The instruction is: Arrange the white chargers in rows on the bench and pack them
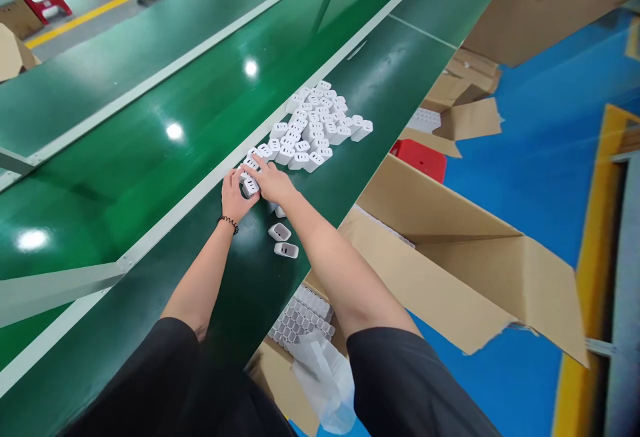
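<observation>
We've got our left hand point(235, 198) fingers curled round some chargers point(251, 188), right hand point(274, 182) fingers stretched over them, can't tell if gripping.

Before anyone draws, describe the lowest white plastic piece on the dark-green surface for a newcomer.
Over the long dark-green surface, find the bare right forearm. Just left of it lie loose white pieces. The white plastic piece wanted is lowest, nearest the person's body.

Casings point(316, 128) at twelve o'clock are white and dark-slotted, the belt point(175, 250) green, boxes point(470, 277) at four o'clock brown, the floor point(540, 137) blue.
</observation>
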Demonstrator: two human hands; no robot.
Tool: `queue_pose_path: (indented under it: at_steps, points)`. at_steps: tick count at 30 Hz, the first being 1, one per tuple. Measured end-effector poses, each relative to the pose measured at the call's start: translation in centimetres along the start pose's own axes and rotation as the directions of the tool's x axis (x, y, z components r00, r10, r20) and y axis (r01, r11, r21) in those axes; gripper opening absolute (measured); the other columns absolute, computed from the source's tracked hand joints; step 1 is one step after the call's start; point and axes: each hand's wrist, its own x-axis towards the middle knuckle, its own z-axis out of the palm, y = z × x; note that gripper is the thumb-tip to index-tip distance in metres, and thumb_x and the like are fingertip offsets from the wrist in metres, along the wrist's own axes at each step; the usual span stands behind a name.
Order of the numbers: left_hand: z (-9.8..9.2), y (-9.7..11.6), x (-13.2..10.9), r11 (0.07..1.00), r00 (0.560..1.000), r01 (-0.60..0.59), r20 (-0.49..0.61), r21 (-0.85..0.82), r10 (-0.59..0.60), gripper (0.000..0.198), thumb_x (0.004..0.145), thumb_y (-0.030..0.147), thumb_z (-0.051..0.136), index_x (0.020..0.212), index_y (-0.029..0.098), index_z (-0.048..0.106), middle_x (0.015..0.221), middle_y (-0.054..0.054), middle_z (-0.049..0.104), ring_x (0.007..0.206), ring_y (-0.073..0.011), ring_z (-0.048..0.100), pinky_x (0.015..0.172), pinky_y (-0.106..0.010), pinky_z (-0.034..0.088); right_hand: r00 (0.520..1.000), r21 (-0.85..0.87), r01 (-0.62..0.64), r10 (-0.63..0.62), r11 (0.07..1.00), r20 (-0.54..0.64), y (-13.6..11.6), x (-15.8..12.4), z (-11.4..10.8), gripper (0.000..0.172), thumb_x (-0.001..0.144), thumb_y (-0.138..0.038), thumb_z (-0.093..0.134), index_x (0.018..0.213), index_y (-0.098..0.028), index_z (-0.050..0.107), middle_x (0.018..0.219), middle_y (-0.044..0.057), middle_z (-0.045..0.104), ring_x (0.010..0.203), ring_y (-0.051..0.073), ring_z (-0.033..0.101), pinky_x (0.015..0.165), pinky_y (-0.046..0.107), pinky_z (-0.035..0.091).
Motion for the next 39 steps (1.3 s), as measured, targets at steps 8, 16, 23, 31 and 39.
queue_pose_path:
  at_steps: [8, 16, 23, 31, 39]
  points:
    - [-2.9, -1.3, 0.3, 0.996, 0.991, -0.054, 0.115, -0.066, 0.061, 0.075, 0.072, 0.016, 0.07, 0.142, 0.016, 0.04, 0.147, -0.017, 0.044, 0.142, -0.0293, 0.039, 0.12, -0.046, 0.033, 0.994, 0.147, 0.098, -0.088, 0.984, -0.067, -0.4, -1.3, 1.1, 0.063, 0.08, -0.003, 0.055, 0.141, -0.017, 0.047, 0.154, 0.013, 0.042, 0.125, 0.032, 0.05, 0.091, 0.046, 0.055]
    - [-6.6, -2.7, -1.1, 0.998, 0.968, -0.017, 0.247, -0.063, 0.032, 0.046, 0.078, 0.021, 0.068, 0.124, 0.019, 0.059, 0.119, -0.01, 0.068, 0.112, -0.0268, 0.064, 0.1, -0.042, 0.05, 0.989, 0.329, 0.067, -0.02, 0.942, -0.146, 0.9, -2.3, 0.8, 0.073, 0.077, -0.013, 0.059, 0.147, -0.02, 0.04, 0.145, 0.014, 0.043, 0.114, 0.027, 0.057, 0.08, 0.038, 0.057]
    - [-7.0, -1.7, -4.8, 0.999, 0.987, 0.046, 0.152, -0.028, -0.041, 0.081, 0.077, 0.038, 0.077, 0.146, 0.021, 0.038, 0.134, -0.013, 0.059, 0.119, -0.0293, 0.058, 0.101, -0.045, 0.047, 0.981, 0.282, 0.045, 0.011, 0.958, -0.194, 2.1, 0.5, -0.1, 0.07, 0.072, -0.002, 0.051, 0.141, -0.018, 0.051, 0.138, 0.013, 0.054, 0.128, 0.034, 0.043, 0.103, 0.053, 0.048]
    - [-2.9, 1.0, -4.5, 0.975, 0.978, 0.203, -0.023, -0.091, -0.206, 0.053, 0.082, 0.036, 0.073, 0.131, 0.024, 0.055, 0.124, -0.012, 0.064, 0.118, -0.0305, 0.057, 0.116, -0.054, 0.027, 0.989, 0.307, 0.13, -0.103, 0.943, -0.102, 0.3, 1.3, 0.9, 0.065, 0.072, -0.006, 0.057, 0.136, -0.019, 0.058, 0.137, 0.011, 0.053, 0.124, 0.031, 0.047, 0.102, 0.048, 0.049]
    - [-8.7, -2.4, -3.7, 0.989, 0.971, 0.076, 0.235, -0.124, -0.045, 0.049, 0.074, 0.023, 0.073, 0.122, 0.026, 0.064, 0.126, -0.007, 0.065, 0.115, -0.0251, 0.06, 0.104, -0.041, 0.045, 0.971, 0.579, 0.188, -0.239, 0.793, 0.012, 1.2, -2.3, -0.2, 0.076, 0.071, -0.003, 0.051, 0.143, -0.027, 0.051, 0.133, 0.002, 0.065, 0.11, 0.026, 0.055, 0.09, 0.043, 0.052]
